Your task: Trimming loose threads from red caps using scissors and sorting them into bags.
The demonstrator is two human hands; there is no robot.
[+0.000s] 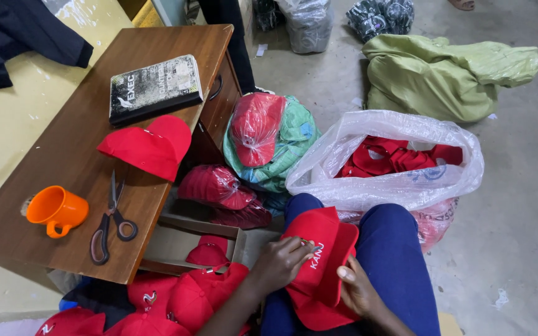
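Beside the wooden tabletop [63, 162], the left hand [279, 264] and right hand [357, 290] each had a closed grip on the soft, light red cap [322, 249], likely best pinched at its brim.

A red cap [319, 261] lay on the person's lap at six o'clock, the left hand [279, 264] pinching its front panel, the right hand [359, 289] gripping its edge. At nine o'clock the table [63, 155] carried an orange mug [57, 210], scissors [112, 221] and another red cap [147, 146]. A clear bag [387, 180] of red caps sat at two o'clock
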